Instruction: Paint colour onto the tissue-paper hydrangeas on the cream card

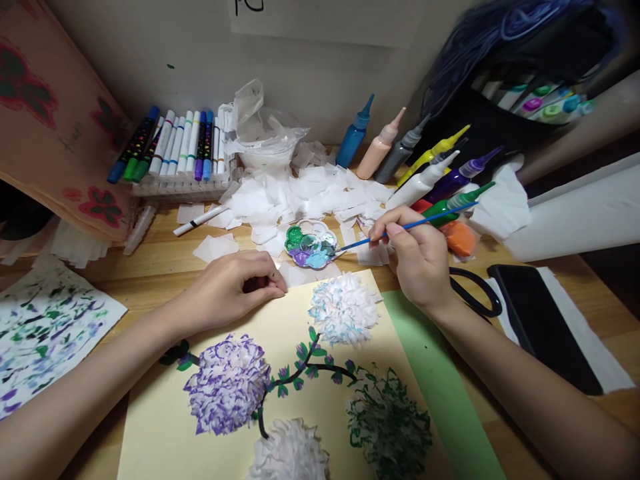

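My right hand (pixel 417 257) is closed around a thin blue paintbrush (pixel 425 223). The brush tip touches the palette (pixel 311 243), a small flower-shaped dish with green, purple and light blue paint. My left hand (pixel 235 290) has its thumb and fingertips pinched together at the top edge of a pale yellow paper sheet (pixel 160 413). On that sheet are ruffled paper flowers: one purple-edged (pixel 227 383), one white with light blue tips (pixel 345 308), one dark green (pixel 390 423) and one white (pixel 290 453). Painted black stems with green leaves join them.
Behind the palette lie many white paper scraps (pixel 310 193). Paint bottles (pixel 355 133) stand at the back right, markers (pixel 180 143) in a rack at the back left. A black phone (pixel 545 327) and black-handled scissors (pixel 477 293) are at right, a paint-smeared sheet (pixel 50 327) at left.
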Available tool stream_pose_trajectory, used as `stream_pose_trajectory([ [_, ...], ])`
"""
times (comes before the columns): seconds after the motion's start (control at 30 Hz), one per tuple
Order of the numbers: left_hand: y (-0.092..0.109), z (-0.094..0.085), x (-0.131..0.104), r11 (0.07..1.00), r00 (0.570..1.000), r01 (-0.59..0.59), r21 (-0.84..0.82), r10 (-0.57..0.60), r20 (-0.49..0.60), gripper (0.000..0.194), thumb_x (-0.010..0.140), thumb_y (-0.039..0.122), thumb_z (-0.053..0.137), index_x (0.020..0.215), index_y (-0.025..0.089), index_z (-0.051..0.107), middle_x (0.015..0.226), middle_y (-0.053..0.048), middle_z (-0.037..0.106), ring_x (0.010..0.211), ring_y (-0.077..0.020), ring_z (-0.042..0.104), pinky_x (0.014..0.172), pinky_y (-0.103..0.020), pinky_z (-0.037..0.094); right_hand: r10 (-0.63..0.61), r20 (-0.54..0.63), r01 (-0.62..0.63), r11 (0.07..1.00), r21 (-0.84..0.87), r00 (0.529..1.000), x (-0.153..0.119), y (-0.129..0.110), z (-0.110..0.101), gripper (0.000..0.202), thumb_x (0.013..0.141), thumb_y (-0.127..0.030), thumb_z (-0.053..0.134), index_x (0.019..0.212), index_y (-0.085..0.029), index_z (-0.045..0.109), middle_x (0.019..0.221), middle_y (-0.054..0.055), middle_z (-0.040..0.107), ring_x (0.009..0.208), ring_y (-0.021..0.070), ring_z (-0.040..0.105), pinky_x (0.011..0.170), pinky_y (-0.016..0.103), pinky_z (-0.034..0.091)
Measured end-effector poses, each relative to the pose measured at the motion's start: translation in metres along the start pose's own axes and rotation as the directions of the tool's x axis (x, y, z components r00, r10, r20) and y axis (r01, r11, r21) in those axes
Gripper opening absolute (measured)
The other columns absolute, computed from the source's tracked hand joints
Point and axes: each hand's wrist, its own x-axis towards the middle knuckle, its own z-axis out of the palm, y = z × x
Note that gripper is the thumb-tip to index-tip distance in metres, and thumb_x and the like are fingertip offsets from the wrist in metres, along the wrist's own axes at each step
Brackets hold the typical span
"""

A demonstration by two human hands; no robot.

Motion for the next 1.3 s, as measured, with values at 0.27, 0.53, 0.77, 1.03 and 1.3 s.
stream_pose_trajectory([
  [0.27, -0.001, 0.001, 0.000, 1.000, 1.000, -0.012, 0.001, 0.012, -0.001, 0.013, 0.090, 0.029, 0.059, 0.085, 0.021, 0.068, 0.086, -0.001, 0.068, 0.081, -0.0158, 0.060, 0.073, -0.029, 0.044, 0.071, -0.040, -0.067, 0.993, 0.097, 0.997, -0.001, -0.003, -0.003, 0.020, 0.092, -0.032, 0.049, 0.078, -0.025, 0.062, 0.073, 0.001, 0.056, 0.065, 0.0154, 0.053, 0.059, 0.031, 0.044],
  [0.53, 0.001, 0.000, 0.001, 1.000, 1.000, 0.001, 0.016, -0.001, -0.008, 0.014, 0.090, 0.030, 0.060, 0.084, 0.021, 0.069, 0.085, -0.002, 0.068, 0.080, -0.0168, 0.060, 0.073, -0.030, 0.044, 0.214, -0.155, -0.156, 0.934, 0.322, 0.965, -0.058, -0.005, -0.018, 0.014, 0.085, -0.028, 0.053, 0.080, -0.022, 0.065, 0.078, 0.003, 0.061, 0.078, 0.0194, 0.058, 0.067, 0.034, 0.045],
  [0.77, 0.000, 0.000, 0.000, 1.000, 1.000, -0.001, 0.014, 0.001, -0.008, 0.015, 0.090, 0.032, 0.059, 0.084, 0.021, 0.069, 0.086, -0.002, 0.068, 0.080, -0.0166, 0.060, 0.073, -0.029, 0.045, 0.114, -0.193, -0.052, 0.953, 0.299, 0.975, -0.073, -0.006, -0.018, 0.016, 0.084, -0.025, 0.052, 0.073, -0.022, 0.064, 0.068, 0.002, 0.059, 0.069, 0.0199, 0.056, 0.066, 0.035, 0.043],
  [1.03, 0.001, -0.001, 0.001, 1.000, 1.000, -0.011, 0.025, 0.011, -0.005, 0.016, 0.090, 0.032, 0.059, 0.084, 0.021, 0.069, 0.087, -0.004, 0.069, 0.080, -0.0174, 0.060, 0.074, -0.030, 0.046, 0.021, -0.155, 0.003, 0.988, 0.157, 0.988, -0.073, -0.005, -0.018, 0.016, 0.086, -0.025, 0.050, 0.078, -0.024, 0.064, 0.071, 0.004, 0.061, 0.072, 0.0226, 0.057, 0.068, 0.039, 0.043],
  [1.3, 0.000, -0.001, 0.000, 1.000, 1.000, -0.012, 0.022, 0.012, 0.000, 0.016, 0.090, 0.033, 0.059, 0.085, 0.021, 0.069, 0.087, -0.003, 0.068, 0.080, -0.0171, 0.060, 0.074, -0.029, 0.045, -0.057, -0.125, 0.076, 0.986, 0.152, 0.991, -0.072, -0.008, -0.017, 0.019, 0.086, -0.021, 0.047, 0.076, -0.021, 0.064, 0.069, 0.003, 0.062, 0.067, 0.0201, 0.055, 0.066, 0.036, 0.040],
])
